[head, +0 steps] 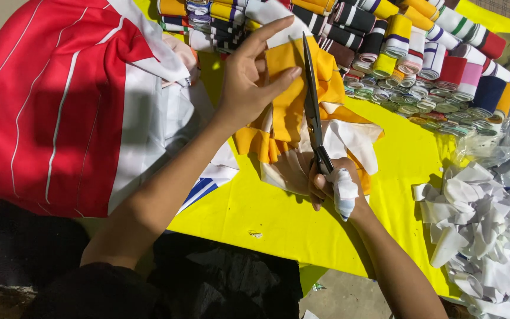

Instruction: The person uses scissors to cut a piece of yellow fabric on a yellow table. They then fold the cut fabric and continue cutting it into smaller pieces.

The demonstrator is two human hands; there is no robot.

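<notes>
At frame centre, left hand (248,82) fingers pinching orange fabric (284,103), right hand (333,188) clenched on scissors (313,112), yellow surface (255,212) beneath.

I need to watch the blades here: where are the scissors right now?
In the head view the scissors are centre frame, gripped by the right hand, blades pointing up along the orange-and-white fabric piece that the left hand holds, over the yellow cloth.

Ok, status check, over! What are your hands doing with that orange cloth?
Left hand holds orange-and-white cloth up. Right hand, bandaged thumb, grips scissors, blades along the cloth edge. White scraps piled right, clear of the cut.
</notes>
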